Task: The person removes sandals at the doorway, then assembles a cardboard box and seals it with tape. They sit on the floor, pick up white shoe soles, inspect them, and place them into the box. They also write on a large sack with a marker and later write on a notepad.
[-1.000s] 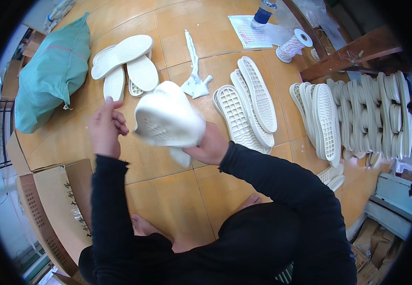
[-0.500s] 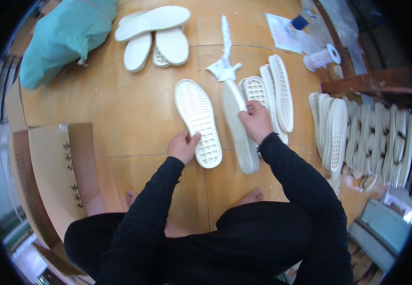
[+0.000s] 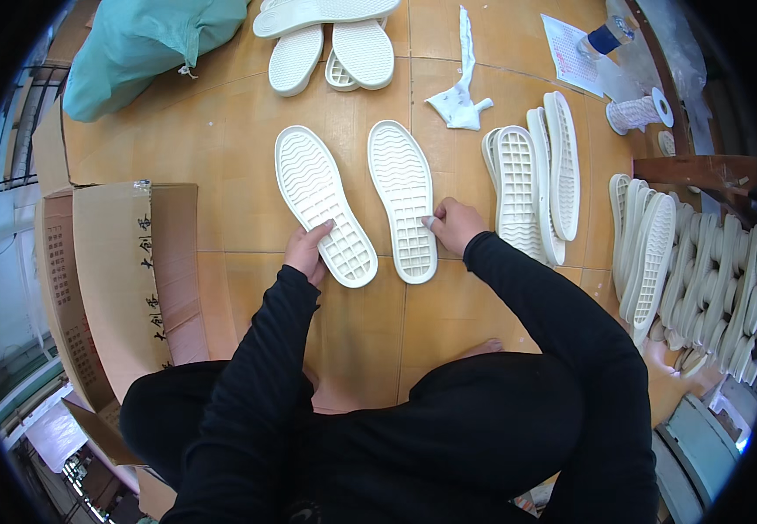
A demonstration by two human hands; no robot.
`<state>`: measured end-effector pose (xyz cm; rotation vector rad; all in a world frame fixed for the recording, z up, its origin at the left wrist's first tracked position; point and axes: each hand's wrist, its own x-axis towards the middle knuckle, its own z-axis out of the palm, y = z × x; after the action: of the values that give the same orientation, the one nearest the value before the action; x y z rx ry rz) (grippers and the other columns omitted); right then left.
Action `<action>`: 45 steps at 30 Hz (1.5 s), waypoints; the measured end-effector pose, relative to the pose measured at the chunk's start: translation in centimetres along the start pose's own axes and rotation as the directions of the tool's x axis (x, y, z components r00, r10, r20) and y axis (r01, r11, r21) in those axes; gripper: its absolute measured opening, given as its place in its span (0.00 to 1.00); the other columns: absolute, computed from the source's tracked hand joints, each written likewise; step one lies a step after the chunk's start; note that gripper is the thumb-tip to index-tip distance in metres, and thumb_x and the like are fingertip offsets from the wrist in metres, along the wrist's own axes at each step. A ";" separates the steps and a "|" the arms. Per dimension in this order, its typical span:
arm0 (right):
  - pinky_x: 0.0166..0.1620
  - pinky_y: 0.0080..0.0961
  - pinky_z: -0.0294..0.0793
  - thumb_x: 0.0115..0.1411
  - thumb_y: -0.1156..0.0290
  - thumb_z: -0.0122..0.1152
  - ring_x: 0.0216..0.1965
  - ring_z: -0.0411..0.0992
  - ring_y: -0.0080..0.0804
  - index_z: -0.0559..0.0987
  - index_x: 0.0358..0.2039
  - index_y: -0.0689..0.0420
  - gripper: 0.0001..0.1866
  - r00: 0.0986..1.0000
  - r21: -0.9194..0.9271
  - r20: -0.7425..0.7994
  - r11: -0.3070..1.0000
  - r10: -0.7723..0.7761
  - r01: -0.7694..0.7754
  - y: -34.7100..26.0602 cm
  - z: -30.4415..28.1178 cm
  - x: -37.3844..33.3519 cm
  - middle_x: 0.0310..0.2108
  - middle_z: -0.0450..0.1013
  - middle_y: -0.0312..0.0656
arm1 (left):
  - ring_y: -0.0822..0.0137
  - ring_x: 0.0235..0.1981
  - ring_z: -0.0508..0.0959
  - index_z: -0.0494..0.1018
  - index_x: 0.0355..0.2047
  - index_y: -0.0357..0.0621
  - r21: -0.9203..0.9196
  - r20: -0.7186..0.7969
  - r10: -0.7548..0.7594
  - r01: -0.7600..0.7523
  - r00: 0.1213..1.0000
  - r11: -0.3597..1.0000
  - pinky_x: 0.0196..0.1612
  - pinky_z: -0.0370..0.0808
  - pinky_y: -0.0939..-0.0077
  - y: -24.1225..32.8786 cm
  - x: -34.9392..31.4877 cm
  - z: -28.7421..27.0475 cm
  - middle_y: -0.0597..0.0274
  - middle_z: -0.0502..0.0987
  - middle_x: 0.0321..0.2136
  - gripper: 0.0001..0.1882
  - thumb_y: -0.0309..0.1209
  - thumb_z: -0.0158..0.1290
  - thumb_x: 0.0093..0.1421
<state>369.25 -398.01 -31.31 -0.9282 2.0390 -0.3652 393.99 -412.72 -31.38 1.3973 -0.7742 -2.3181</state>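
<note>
Two white shoe soles lie side by side in front of me, their ribbed and gridded faces up. My left hand (image 3: pixel 307 251) grips the left shoe sole (image 3: pixel 322 205) by its heel end, thumb on the grid and fingers beneath. My right hand (image 3: pixel 455 225) pinches the right edge of the other shoe sole (image 3: pixel 401 196), thumb on its grid. To the right of that hand several more soles lean together in a row (image 3: pixel 518 179). A white cloth strip (image 3: pixel 459 103) lies on the floor beyond them.
Soles are stacked crosswise (image 3: pixel 363 52) at the far side, beside a green sack (image 3: pixel 147 52). An open cardboard box (image 3: pixel 116 279) stands at my left. On the right are a spool of cord (image 3: pixel 636 113), a bottle (image 3: pixel 610 37), a printed sheet (image 3: pixel 571 54) and piled soles (image 3: pixel 710 275).
My right hand has turned its sole from edge-on to gridded face up, beside the other. The left hand's sole has shifted left. The whole view has moved slightly.
</note>
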 end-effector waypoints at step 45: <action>0.61 0.42 0.61 0.44 0.85 0.52 0.59 0.61 0.53 0.74 0.43 0.58 0.22 0.654 -0.378 -0.122 0.644 -0.747 0.665 -9.7 -9.2 -3.6 0.57 0.67 0.46 | 0.57 0.53 0.73 0.56 0.63 0.40 -0.354 0.587 -0.030 0.290 0.809 0.889 0.56 0.72 0.62 3.9 0.5 7.1 0.51 0.69 0.56 0.32 0.52 0.33 0.69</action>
<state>367.94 -402.73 -18.33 -1.9970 1.8993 -0.6396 387.47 -414.10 -26.75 0.5884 -0.2337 -2.8581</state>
